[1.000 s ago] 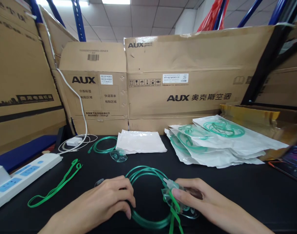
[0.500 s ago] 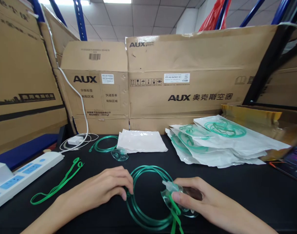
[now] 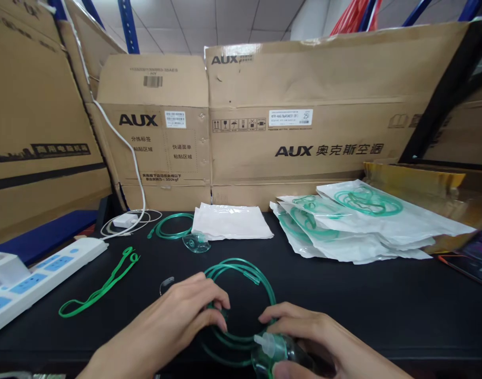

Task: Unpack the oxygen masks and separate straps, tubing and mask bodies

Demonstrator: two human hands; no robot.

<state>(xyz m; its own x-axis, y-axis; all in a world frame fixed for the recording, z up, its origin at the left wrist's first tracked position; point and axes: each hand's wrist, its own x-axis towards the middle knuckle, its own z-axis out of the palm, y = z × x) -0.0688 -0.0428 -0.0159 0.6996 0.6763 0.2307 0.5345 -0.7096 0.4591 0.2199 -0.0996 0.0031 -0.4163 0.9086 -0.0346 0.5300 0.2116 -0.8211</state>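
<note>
We see two hands: left hand [image 3: 185, 310] curled, pinching one green tubing coil [image 3: 269, 287] at its left side; right hand [image 3: 317, 337] half-closed round one clear mask [image 3: 288, 351], coil's near-right edge. One green strap [image 3: 94, 299], left of coil.

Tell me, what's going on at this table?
Someone is handling a coil of green tubing on the black table. The left hand grips the coil's left side, while the right hand holds a clear greenish mask at its near right. White packets lie beyond; pouches of green tubing are piled at right.
</note>
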